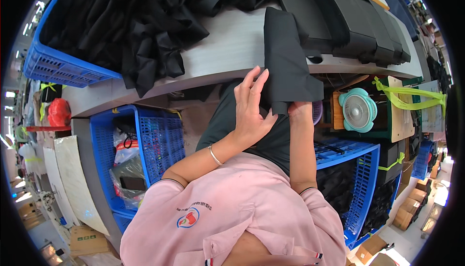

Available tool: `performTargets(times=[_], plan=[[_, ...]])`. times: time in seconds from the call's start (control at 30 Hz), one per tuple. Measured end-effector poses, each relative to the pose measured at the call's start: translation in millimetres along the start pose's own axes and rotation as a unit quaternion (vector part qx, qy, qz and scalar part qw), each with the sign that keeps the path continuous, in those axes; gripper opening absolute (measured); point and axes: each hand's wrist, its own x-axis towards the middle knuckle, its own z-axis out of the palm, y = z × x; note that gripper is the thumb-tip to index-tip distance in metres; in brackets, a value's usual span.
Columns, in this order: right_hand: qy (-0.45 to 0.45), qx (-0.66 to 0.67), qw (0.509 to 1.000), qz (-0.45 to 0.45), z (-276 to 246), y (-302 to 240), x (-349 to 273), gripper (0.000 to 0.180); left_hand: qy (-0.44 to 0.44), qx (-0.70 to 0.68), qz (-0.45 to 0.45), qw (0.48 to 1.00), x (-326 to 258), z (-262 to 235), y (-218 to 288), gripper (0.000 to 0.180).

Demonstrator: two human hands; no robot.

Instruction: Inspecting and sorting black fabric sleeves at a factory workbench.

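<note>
At the far left, a big blue crate (pixel 58 65) sits on the left end of the bench (pixel 227 48), heaped with loose black cloth pieces (pixel 131 19) that spill over its rim onto the bench top. Below the bench's front edge, on the floor side, a second blue crate (pixel 155 140) holds clear plastic bags (pixel 126 169). A red bag (pixel 59 112) lies further left, and a brown cardboard box (pixel 87 241) with a small green mark stands near the bottom left.

The left hand (pixel 252 108) is raised in front of the bench's front edge, palm turned toward the person, fingers straight and spread, so it is open; its fingertips just touch the left edge of a folded black cloth (pixel 288 65). A thin bracelet (pixel 214 155) circles the wrist, and the forearm bends back to a pink sleeve.

The folded black cloth lies across the front edge of the bench near its middle, its lower end hanging over the edge. The right hand (pixel 299 108) comes up under that hanging end and pinches its lower corner; the fingers are mostly hidden by the cloth.

On the right end of the bench stand stacked black folded bundles (pixel 358 24). Below, a round teal fan (pixel 357 110) sits beside a wooden board tied with yellow-green tape (pixel 411 96). A blue crate (pixel 361 179) with black cloth stands lower right, and brown cartons (pixel 411 208) are at the far right.
</note>
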Motion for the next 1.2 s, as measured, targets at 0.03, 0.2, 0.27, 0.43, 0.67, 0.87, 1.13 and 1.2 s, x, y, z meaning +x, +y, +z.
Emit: performTargets(times=[0.03,0.2,0.27,0.43,0.67,0.87,1.13,1.2], plan=[[-0.001,0.003,1.000,0.001,-0.7,1.5,0.4,0.047,0.000,-0.008,-0.023,1.000,1.3,-0.1,1.6,0.086],[0.010,-0.002,1.000,0.016,-5.4,6.7,0.8,0.045,0.057,0.061,0.043,0.996,-0.8,1.5,-3.0,0.076],[0.017,-0.022,0.999,0.016,-4.3,7.6,0.8,0.043,0.075,0.072,0.051,0.993,-1.4,2.3,-2.7,0.073],[0.001,0.005,1.000,0.008,-0.3,13.9,3.4,0.040,0.098,-0.109,0.033,0.989,-0.6,3.4,-1.5,0.066],[-0.013,0.056,0.998,-0.004,-1.3,35.3,14.5,0.039,0.079,-0.126,-0.009,0.989,-8.6,2.4,-2.8,0.065],[-0.022,0.082,0.996,0.042,5.9,39.7,9.6,0.034,0.083,-0.111,-0.018,0.990,-16.1,3.4,-6.7,0.068],[0.021,0.004,0.999,0.029,25.2,36.2,2.9,0.036,0.069,-0.155,-0.037,0.985,-23.8,0.8,-14.5,0.063],[0.015,0.001,1.000,0.020,18.4,46.3,11.3,0.041,0.076,-0.176,-0.039,0.981,-23.5,-7.4,-13.0,0.060]])
